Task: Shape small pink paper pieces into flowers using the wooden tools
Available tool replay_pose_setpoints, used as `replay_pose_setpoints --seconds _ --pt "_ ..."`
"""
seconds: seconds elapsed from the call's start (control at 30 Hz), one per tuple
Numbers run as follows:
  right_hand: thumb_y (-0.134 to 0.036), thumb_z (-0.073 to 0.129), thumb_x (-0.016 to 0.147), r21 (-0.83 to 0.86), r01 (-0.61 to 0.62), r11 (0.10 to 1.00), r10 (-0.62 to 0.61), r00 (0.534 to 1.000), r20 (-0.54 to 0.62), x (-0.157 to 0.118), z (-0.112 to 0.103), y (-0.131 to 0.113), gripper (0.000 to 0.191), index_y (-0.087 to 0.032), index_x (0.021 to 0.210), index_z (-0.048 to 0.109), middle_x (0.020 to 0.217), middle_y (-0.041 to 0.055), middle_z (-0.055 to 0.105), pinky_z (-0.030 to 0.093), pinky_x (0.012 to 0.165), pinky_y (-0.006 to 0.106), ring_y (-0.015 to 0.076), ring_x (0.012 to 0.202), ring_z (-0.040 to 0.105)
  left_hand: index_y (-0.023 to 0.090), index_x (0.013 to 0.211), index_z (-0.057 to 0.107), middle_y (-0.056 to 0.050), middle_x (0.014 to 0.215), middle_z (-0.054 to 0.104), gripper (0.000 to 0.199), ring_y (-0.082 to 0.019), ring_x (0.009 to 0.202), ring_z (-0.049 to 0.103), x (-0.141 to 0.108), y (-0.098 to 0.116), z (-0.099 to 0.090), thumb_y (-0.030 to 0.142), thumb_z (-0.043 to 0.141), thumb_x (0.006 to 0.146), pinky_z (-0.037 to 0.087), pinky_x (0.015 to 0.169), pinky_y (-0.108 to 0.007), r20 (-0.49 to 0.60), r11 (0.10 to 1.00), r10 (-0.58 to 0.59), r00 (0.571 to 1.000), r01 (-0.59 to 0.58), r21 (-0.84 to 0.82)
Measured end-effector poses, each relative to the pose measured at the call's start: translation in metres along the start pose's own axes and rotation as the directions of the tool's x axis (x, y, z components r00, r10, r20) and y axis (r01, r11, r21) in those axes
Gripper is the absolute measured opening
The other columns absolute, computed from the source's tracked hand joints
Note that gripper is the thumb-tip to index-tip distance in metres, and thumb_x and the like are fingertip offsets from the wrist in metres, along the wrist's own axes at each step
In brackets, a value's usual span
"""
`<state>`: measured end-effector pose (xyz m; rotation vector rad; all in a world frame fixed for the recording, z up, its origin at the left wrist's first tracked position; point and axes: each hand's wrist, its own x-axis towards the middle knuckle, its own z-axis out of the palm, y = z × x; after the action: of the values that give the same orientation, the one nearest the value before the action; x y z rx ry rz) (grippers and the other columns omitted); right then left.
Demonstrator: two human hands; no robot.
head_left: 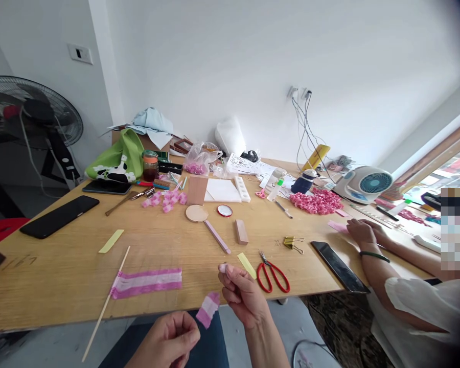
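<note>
Small purple-and-white striped piece [208, 309], tilted beside left grip [172, 335], whitish bit [223, 268], pinched in right grip [240, 292]

The wearer shows one left hand [174, 337] and one right hand [239, 295]. Also counted: two yellow strips [111, 241], two pink-and-white striped pieces [147, 282], one thin stick [102, 315], one red-handled pair of scissors [267, 263], one gold binder clip [290, 242], one rectangular block [241, 232], one round disc [196, 213], one jar [151, 169], one standing fan [39, 110] and one desktop fan [358, 185].
</note>
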<state>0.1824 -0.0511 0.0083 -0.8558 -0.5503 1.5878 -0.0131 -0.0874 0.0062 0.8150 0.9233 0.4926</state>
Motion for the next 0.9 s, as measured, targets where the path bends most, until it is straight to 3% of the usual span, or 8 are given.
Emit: replay_pose_setpoints --seconds 0.23,0.37,0.47,0.73,0.9 --pt "-0.042 0.089 0.053 -0.063 0.076 0.995 -0.081 0.994 -0.076 0.011 0.002 0.003 0.037 -0.012 0.065 0.072 0.048 -0.0098 0.031 0.006 0.034 0.016 0.0008 0.044 0.010 0.019 0.071 0.050 0.010 0.052 0.037 0.049 -0.001 0.036 0.015 0.000 0.005 0.006 0.063 0.070 0.067 0.005 0.035 -0.019 -0.038 0.985 0.137 0.990 -0.132 0.111" --pt "-0.044 0.089 0.051 -0.091 0.104 0.990 -0.115 0.985 -0.126 0.016 0.001 0.005 0.039 -0.013 0.060 0.067 0.051 -0.0079 0.039 0.007 0.034 0.017 0.0007 0.044 0.011 0.019 0.071 0.050 0.010 0.056 0.034 0.046 -0.002 0.041 0.012 0.005 0.005 0.006 0.059 0.071 0.068 0.007 0.038 -0.019 -0.100 0.980 0.140 0.985 -0.123 0.155" --pt "-0.045 0.088 0.053 -0.114 0.117 0.987 -0.134 0.980 -0.147 0.020 0.001 0.006 0.041 -0.014 0.058 0.062 0.050 -0.0092 0.036 0.008 0.034 0.017 0.0007 0.044 0.012 0.019 0.068 0.048 0.010 0.055 0.029 0.044 -0.004 0.044 0.012 0.010 0.006 0.006 0.057 0.071 0.067 0.009 0.040 -0.020 -0.120 0.974 0.146 0.982 -0.121 0.189" --pt "-0.047 0.087 0.051 -0.156 0.132 0.979 -0.160 0.969 -0.187 0.029 0.007 -0.005 0.058 -0.021 0.052 0.035 0.047 -0.0136 0.023 0.009 0.034 0.017 0.0006 0.042 0.009 0.019 0.066 0.048 0.004 0.060 0.039 0.034 -0.011 0.059 0.034 0.021 0.010 0.010 0.049 0.059 0.077 0.031 0.056 -0.022 -0.120 0.874 0.390 0.913 -0.327 0.358" --pt "-0.041 0.089 0.051 -0.174 0.101 0.980 -0.129 0.979 -0.156 0.026 0.004 -0.016 0.059 -0.021 0.050 0.033 0.047 -0.0133 0.024 0.008 0.033 0.017 -0.0001 0.042 0.009 0.019 0.065 0.048 0.003 0.063 0.043 0.029 -0.011 0.060 0.038 0.020 0.015 0.011 0.043 0.057 0.079 0.033 0.058 -0.022 -0.103 0.830 0.414 0.904 -0.329 0.451"
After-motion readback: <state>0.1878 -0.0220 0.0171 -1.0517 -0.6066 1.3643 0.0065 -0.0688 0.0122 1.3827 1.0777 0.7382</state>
